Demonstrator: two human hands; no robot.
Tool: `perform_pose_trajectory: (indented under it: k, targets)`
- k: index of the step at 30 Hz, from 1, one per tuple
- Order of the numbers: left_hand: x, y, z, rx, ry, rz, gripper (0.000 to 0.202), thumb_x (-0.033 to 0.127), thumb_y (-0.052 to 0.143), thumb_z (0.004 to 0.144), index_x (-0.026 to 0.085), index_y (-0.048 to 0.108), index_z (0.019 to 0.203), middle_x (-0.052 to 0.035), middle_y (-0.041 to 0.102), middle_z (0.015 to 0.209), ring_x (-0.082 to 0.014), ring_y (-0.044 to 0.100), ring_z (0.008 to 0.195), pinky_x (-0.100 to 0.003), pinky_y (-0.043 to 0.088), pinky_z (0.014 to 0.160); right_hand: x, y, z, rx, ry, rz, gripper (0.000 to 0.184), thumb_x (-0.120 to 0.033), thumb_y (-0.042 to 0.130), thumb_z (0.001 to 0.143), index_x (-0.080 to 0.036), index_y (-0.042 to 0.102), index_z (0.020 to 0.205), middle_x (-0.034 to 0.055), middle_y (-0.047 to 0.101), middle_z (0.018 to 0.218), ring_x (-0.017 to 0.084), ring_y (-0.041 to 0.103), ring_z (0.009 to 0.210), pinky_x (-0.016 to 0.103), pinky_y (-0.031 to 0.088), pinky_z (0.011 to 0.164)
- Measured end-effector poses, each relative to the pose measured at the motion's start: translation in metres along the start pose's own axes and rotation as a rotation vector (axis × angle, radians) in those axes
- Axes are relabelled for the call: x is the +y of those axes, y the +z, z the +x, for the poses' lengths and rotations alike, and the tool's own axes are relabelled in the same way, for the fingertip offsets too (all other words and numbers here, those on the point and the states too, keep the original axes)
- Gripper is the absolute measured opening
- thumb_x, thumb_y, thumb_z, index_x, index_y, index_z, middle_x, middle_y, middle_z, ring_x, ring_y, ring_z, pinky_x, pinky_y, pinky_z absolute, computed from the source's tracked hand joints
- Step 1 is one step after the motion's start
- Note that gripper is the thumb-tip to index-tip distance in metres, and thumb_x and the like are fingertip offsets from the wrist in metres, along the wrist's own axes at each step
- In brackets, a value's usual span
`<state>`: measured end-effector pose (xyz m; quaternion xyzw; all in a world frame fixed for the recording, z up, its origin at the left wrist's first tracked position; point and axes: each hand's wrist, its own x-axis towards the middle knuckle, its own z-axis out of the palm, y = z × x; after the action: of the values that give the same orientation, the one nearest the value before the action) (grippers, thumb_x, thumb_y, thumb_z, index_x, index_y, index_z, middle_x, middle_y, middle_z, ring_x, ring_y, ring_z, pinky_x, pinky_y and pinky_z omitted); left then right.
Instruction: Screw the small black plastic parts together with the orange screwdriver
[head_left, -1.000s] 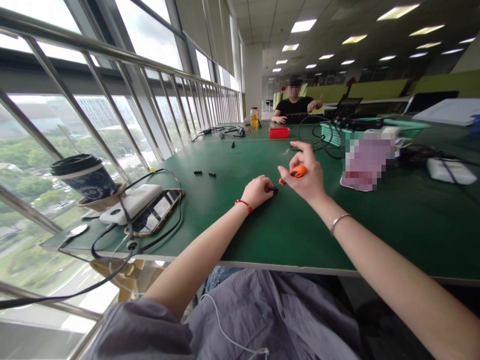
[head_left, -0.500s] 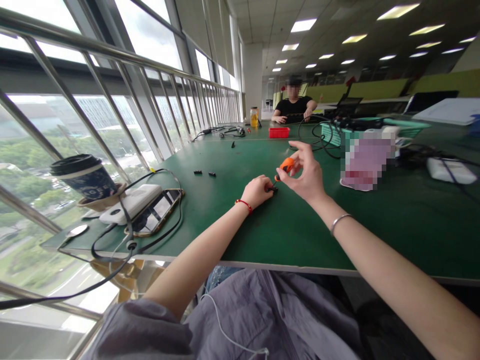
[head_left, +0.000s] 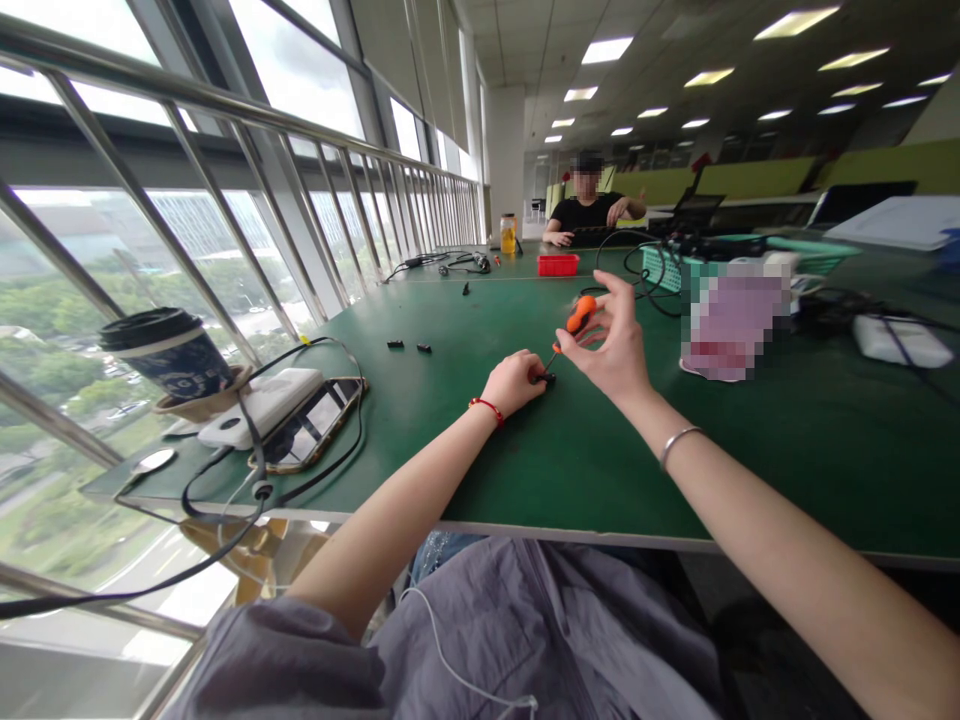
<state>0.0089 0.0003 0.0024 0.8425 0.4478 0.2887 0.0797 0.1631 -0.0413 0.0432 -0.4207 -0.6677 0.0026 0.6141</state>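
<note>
My left hand [head_left: 516, 383] rests on the green table, its fingers closed on a small black part [head_left: 547, 379] that is mostly hidden by them. Above it, my right hand [head_left: 611, 345] grips a screwdriver [head_left: 581, 315] with an orange and black handle between thumb and fingers. The screwdriver leans, its thin shaft running down to the black part at my left fingertips. Whether the tip sits in the part is too small to tell. Two small black pieces [head_left: 409, 346] lie apart to the left on the table.
At left stand a paper cup [head_left: 169, 352], a white power bank [head_left: 262, 408] and a phone [head_left: 311, 425] among cables. A red bin [head_left: 558, 265], a jar [head_left: 508, 234] and a teal basket [head_left: 664, 268] are farther back. A person [head_left: 592, 208] sits opposite.
My right hand has shifted slightly, and the screwdriver's handle stands a little higher and farther right. My left hand stays put. The person opposite has raised one hand.
</note>
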Motion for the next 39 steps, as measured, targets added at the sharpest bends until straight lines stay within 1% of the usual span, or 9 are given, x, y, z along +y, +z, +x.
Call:
perform_pose_trajectory:
  k: [5,10,17,19,22,26,30,35,39]
  targets:
    - [-0.0008,0.0005,0.0005,-0.005,-0.006,-0.006,0.006,0.016,0.062,0.071,0.016,0.064,0.076,-0.0021,0.059,0.081,-0.0128,0.055,0.07,-0.025,0.047,0.066,-0.0027,-0.0035,0.0012,0.038,0.072,-0.157,0.05,-0.046,0.067,0.069,-0.022,0.056,0.111,-0.0032,0.054,0.063,0.016,0.054,0.059,0.027,0.043,0.059]
    - [0.0004,-0.0004,-0.0001,-0.008,-0.006,-0.01,0.005,0.016,0.062,0.072,0.015,0.064,0.076,-0.0024,0.059,0.08,-0.0127,0.055,0.069,-0.025,0.046,0.065,-0.006,-0.0047,0.0001,-0.059,0.082,-0.119,0.022,-0.038,0.06,0.074,-0.021,0.062,0.088,-0.001,0.056,0.065,0.014,0.052,0.057,0.027,0.043,0.061]
    - [0.002,-0.0014,-0.001,0.001,-0.001,-0.013,0.003,0.016,0.061,0.071,0.015,0.062,0.074,-0.0021,0.059,0.08,-0.0126,0.054,0.068,-0.025,0.045,0.065,0.0007,-0.0015,0.0,-0.039,-0.018,-0.004,0.064,-0.035,0.063,0.069,-0.023,0.041,0.128,0.0041,0.061,0.095,0.015,0.056,0.063,0.029,0.046,0.057]
    - [0.0014,-0.001,-0.0008,0.001,-0.002,-0.02,0.004,0.016,0.061,0.071,0.016,0.063,0.075,-0.0022,0.059,0.08,-0.0127,0.054,0.069,-0.025,0.046,0.065,-0.0001,-0.0025,0.0006,-0.032,0.007,-0.051,0.062,-0.039,0.065,0.069,-0.023,0.044,0.125,0.0007,0.06,0.082,0.015,0.055,0.061,0.029,0.045,0.058]
    - [0.0011,-0.0009,-0.0005,-0.003,-0.01,-0.021,0.005,0.016,0.062,0.071,0.016,0.064,0.075,-0.0024,0.059,0.081,-0.0129,0.055,0.069,-0.025,0.047,0.066,-0.0046,-0.0047,0.001,-0.041,0.066,-0.115,0.04,-0.044,0.064,0.071,-0.022,0.059,0.104,-0.0036,0.053,0.06,0.015,0.052,0.056,0.029,0.044,0.06]
    - [0.0008,-0.0009,-0.0002,-0.007,-0.013,-0.014,0.005,0.016,0.062,0.071,0.016,0.064,0.076,-0.0024,0.059,0.081,-0.0129,0.056,0.07,-0.025,0.048,0.067,-0.0093,-0.0058,0.0,-0.095,0.083,-0.088,0.022,-0.04,0.061,0.073,-0.022,0.063,0.085,-0.002,0.054,0.059,0.014,0.05,0.055,0.027,0.042,0.06]
    - [-0.0005,-0.0003,0.0,-0.005,-0.006,-0.01,0.004,0.016,0.062,0.071,0.016,0.063,0.075,-0.0023,0.059,0.081,-0.0127,0.055,0.07,-0.025,0.047,0.066,-0.0059,-0.0045,-0.0013,-0.119,0.048,-0.078,0.025,-0.032,0.059,0.072,-0.021,0.063,0.095,-0.0018,0.055,0.064,0.013,0.049,0.055,0.027,0.042,0.058]
    - [-0.0011,0.0004,0.0,0.004,0.002,-0.01,0.002,0.016,0.062,0.071,0.016,0.062,0.072,-0.0023,0.058,0.079,-0.0127,0.054,0.068,-0.025,0.046,0.065,-0.0011,-0.0026,-0.0011,-0.066,-0.038,0.0,0.069,-0.033,0.061,0.07,-0.023,0.038,0.134,0.0029,0.061,0.09,0.014,0.054,0.061,0.028,0.045,0.057]
    - [-0.0014,0.0011,0.0001,0.007,-0.007,-0.013,0.003,0.017,0.062,0.07,0.016,0.063,0.074,-0.0021,0.058,0.08,-0.0124,0.054,0.068,-0.025,0.047,0.067,-0.005,-0.0043,-0.0004,-0.049,0.026,-0.102,0.053,-0.044,0.065,0.07,-0.022,0.054,0.118,-0.0027,0.056,0.064,0.015,0.05,0.055,0.028,0.042,0.057]
